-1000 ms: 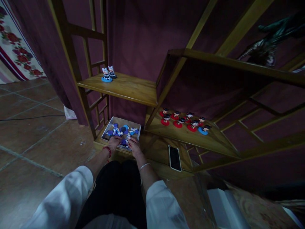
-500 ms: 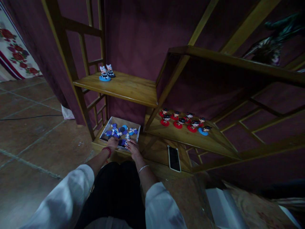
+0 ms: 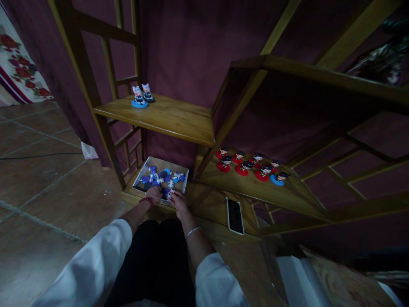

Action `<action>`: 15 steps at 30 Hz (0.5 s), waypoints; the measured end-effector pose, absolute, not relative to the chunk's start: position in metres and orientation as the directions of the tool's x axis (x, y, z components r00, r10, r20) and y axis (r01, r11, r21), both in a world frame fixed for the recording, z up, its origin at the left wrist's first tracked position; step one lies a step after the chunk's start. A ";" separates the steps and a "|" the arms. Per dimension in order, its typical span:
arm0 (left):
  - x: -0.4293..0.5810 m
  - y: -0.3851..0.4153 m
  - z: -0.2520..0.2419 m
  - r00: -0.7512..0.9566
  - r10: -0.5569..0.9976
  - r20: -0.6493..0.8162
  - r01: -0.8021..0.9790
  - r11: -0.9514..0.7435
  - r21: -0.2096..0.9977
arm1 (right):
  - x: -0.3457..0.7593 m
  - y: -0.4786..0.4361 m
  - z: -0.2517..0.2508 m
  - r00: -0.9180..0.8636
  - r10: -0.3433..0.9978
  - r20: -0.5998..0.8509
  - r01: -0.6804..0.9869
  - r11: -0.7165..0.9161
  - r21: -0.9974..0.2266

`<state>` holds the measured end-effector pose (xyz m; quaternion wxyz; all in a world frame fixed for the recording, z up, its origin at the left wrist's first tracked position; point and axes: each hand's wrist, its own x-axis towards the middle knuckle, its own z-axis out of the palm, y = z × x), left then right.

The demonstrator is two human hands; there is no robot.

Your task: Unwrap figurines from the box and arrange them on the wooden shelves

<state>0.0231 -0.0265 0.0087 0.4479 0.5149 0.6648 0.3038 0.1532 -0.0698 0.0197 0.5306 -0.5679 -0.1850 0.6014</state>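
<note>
L grip (image 3: 154, 194), R grip (image 3: 178, 201) at tray (image 3: 139, 172) front rim (shelf (image 3: 166, 117) overhead)

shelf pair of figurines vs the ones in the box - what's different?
The shelf pair stands upright on the upper shelf; the box figurines lie jumbled in the box. The shelf pair is two; the box figurines are many. The left hand and right hand are at the box figurines; the shelf pair is untouched. Both have blue bases.

White sleeves (image 3: 92, 264) sit at seven and five o'clock, black trousers (image 3: 156, 256) at six. A red bead bracelet (image 3: 147, 201) sits behind the left hand (image 3: 154, 194), a thin silver bangle (image 3: 193, 231) behind the right hand (image 3: 179, 201).
</note>
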 end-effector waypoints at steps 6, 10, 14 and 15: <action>0.026 -0.027 0.006 -0.032 0.967 -0.254 0.665 0.210 0.716 | 0.154 -0.071 0.016 0.205 0.860 -0.468 -0.443 -0.345 -0.828; 0.030 -0.026 0.011 0.038 0.933 -0.357 0.844 0.161 0.511 | 0.156 -0.071 0.010 0.195 0.867 -0.459 -0.436 -0.343 -0.832; 0.031 -0.024 0.015 0.071 0.909 -0.410 0.891 0.127 0.436 | 0.156 -0.068 0.000 0.203 0.871 -0.448 -0.451 -0.323 -0.832; 0.032 -0.024 0.016 0.067 0.908 -0.414 0.891 0.131 0.434 | 0.156 -0.068 -0.002 0.209 0.870 -0.447 -0.452 -0.320 -0.833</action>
